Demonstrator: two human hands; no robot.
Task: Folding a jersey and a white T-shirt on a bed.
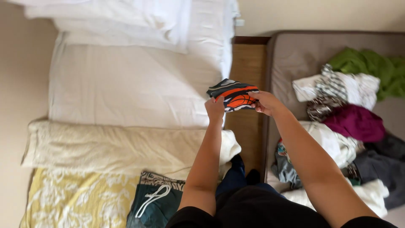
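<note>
Looking down from head height, a person's 2 bare forearms reach up from the bottom centre of the frame and meet just above the middle, where both hands hold a small folded garment [234,95] printed in orange, black and pale grey. The left hand [215,108] grips the garment's lower left corner, its fingers curled and pressed together around the cloth. The right hand [265,102] pinches the right edge between thumb and bent fingers. The garment is held in the air over a strip of wooden floor [249,63] that runs between 2 beds. Filling the left half of the frame is a bed with a white sheet [126,84], white pillows [109,19] at the upper left, a cream folded blanket [109,147] across its lower part and a yellow patterned cover [76,198] at the lower left. A teal garment with a white drawstring [154,200] lies at the bottom edge, just left of the left arm. On the right is a grey mattress [295,55] bearing a loose heap of clothes: a green piece [371,67] at the upper right, white and striped items [337,86] beside it, a magenta piece [354,122] below, and dark grey clothing [379,164] at the right edge.
</note>
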